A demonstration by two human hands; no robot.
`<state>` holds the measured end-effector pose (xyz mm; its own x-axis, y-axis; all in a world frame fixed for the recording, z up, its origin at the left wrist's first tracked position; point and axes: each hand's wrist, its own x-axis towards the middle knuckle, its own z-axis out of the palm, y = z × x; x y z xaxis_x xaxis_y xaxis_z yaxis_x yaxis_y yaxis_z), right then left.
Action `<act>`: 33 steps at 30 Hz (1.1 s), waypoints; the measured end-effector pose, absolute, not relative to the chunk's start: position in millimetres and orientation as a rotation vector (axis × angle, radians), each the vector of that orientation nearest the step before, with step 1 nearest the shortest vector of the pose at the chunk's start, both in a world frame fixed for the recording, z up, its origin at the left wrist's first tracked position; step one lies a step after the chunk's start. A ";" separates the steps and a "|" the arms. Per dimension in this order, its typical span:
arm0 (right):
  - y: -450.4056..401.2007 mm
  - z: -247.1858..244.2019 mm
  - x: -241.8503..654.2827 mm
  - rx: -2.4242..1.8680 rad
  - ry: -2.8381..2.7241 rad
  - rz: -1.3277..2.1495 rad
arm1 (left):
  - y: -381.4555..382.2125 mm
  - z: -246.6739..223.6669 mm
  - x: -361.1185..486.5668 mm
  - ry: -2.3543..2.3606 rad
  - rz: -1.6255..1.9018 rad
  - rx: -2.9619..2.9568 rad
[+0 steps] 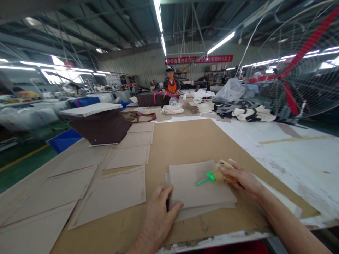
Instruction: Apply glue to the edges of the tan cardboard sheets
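Observation:
A small stack of grey-brown boards (196,197) lies on the brown board covering the table (182,141). My left hand (161,211) rests at the stack's left edge, thumb and fingers apart, the thumb on the top board's lower left corner. In my right hand (238,176) is a yellowish glue bottle (221,171) with a green nozzle (205,180); the fingers wrap round it. The nozzle points left over the top board; whether its tip touches cannot be made out. Pale sheets (280,197) lie partly behind my right forearm.
Flat boards (119,190) with glue-like marks along their edges cover the left side. Beyond them stands a dark brown stack (100,123) with pale boards on top. Fabric and plastic bags (230,90) lie farther back. A large fan (299,67) is at right; a person (171,84) faces the table's far end.

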<state>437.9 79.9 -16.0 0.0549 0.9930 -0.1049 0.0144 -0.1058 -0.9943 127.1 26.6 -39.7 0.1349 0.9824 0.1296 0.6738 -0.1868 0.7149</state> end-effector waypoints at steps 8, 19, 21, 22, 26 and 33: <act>77.4 -30.2 440.2 -1.317 -1.116 1.207 | 25.7 -38.3 130.3 1.615 0.827 1.886; 77.6 -34.1 451.8 -1.074 -1.075 1.227 | 27.0 -38.3 131.0 1.647 0.846 1.862; 77.5 -33.3 455.4 -1.007 -1.058 1.227 | 27.8 -35.6 129.8 1.646 0.827 1.846; 77.5 -33.4 456.4 -0.984 -1.048 1.228 | 28.3 -32.9 128.4 1.642 0.799 1.836; 79.1 -37.1 454.5 -0.970 -0.986 1.237 | 34.0 -10.7 119.5 1.604 0.578 1.988; 83.4 -41.7 449.6 -0.998 -0.861 1.206 | 81.0 27.5 135.8 1.539 0.266 2.424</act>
